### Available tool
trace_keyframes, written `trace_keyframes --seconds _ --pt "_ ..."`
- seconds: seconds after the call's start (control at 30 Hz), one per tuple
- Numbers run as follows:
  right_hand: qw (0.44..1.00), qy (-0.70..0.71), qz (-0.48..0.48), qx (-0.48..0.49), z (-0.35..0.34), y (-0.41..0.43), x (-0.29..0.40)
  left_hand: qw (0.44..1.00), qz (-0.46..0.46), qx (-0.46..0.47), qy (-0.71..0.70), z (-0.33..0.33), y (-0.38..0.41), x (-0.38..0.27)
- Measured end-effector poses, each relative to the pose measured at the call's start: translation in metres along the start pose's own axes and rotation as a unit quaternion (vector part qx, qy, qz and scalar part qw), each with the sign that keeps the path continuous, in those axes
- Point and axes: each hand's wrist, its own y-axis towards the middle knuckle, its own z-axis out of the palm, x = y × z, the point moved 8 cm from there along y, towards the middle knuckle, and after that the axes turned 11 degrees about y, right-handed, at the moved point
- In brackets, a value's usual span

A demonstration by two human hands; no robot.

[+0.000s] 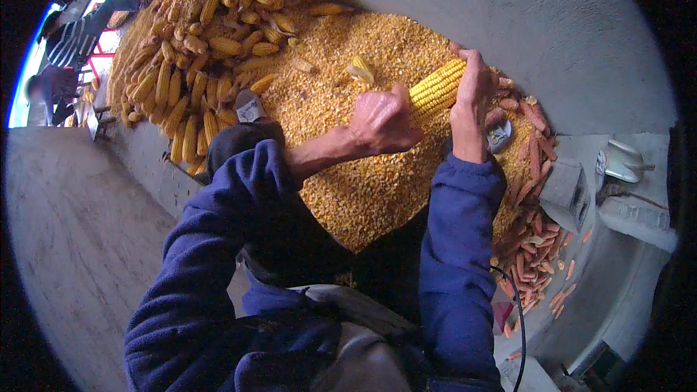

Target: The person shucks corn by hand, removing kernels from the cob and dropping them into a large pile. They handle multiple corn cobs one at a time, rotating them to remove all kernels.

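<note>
A yellow ear of corn is held slantwise between my two hands above a broad heap of loose corn kernels. My left hand is closed in a fist around its lower left end. At the upper right end my right hand grips it, fingers wrapped over the tip. The rows of kernels between the hands look full. Just beyond my left hand, a small piece of corn ear with pale husk lies on the kernels. My fingers hide both ends of the ear.
Unshelled ears of corn are piled at upper left. Bare reddish cobs lie at right, near a grey block-like object and a metal scoop. A black cable hangs beside my right sleeve. Another person is at far left.
</note>
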Motion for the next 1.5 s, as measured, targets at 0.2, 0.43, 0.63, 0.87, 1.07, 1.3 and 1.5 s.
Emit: trace_keyframes --seconds 0.2,0.43,0.63,0.87,1.07,1.3,1.5 --pt "0.963 -0.089 -0.255 0.011 0.002 0.005 0.01 0.998 -0.029 0.011 -0.052 0.003 -0.006 -0.014" --pt "0.998 -0.016 -0.05 0.023 -0.003 -0.007 0.018 0.986 -0.056 0.058 -0.147 -0.002 0.001 -0.001" --pt "0.997 0.066 -0.01 0.043 0.007 0.0 0.004 0.995 0.024 -0.089 -0.049 -0.004 -0.006 -0.006" --pt "0.982 -0.156 -0.103 0.027 -0.025 -0.023 0.027 0.995 0.073 0.013 -0.061 0.013 -0.015 -0.029" --pt "0.928 -0.126 -0.347 0.058 -0.014 0.004 -0.003 0.981 0.03 -0.023 -0.191 -0.004 -0.02 -0.03" --pt "0.984 0.158 -0.072 0.029 -0.003 -0.007 0.014 0.987 -0.037 0.019 -0.154 0.001 -0.008 -0.005" --pt "0.985 -0.056 -0.152 0.066 -0.006 -0.037 0.027 0.999 0.011 -0.022 -0.048 0.011 -0.012 -0.017"
